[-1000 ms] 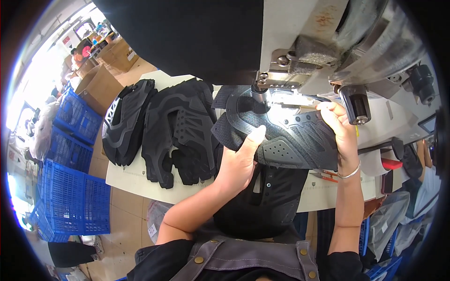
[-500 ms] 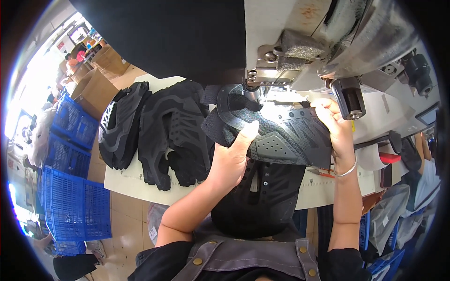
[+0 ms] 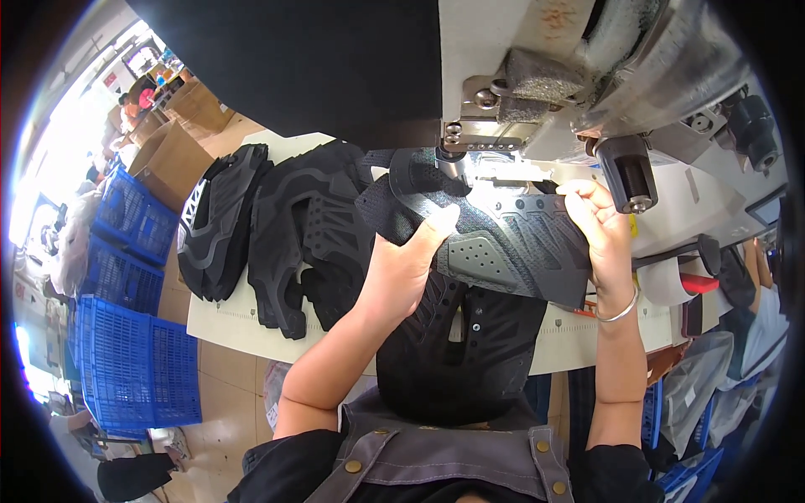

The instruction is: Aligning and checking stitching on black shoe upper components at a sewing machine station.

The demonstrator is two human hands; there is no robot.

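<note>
A black shoe upper (image 3: pixel 511 235) with a dotted grey side panel is stretched between my hands under the head of a sewing machine (image 3: pixel 454 158). My left hand (image 3: pixel 409 260) grips its left part, thumb on top and fingers hidden beneath. At the upper right edge, my right hand (image 3: pixel 597 220) pinches the upper between thumb and fingers. The machine's foot comes down beside the upper's curved collar edge; the needle cannot be made out. More black uppers (image 3: pixel 457 360) lie below my hands, over the near table edge and my lap.
Two stacks of black shoe uppers, a middle pile (image 3: pixel 314 226) and a left pile (image 3: pixel 220 222), lie on the pale worktable (image 3: pixel 226 329). Blue plastic crates (image 3: pixel 138 365) and cardboard boxes (image 3: pixel 168 163) stand at the left. A black machine knob (image 3: pixel 625 176) hangs near my right hand.
My left hand has shifted slightly left and toward me. The shoe upper has turned a little under the machine, its right end dipping toward me. My right hand stays nearly in place.
</note>
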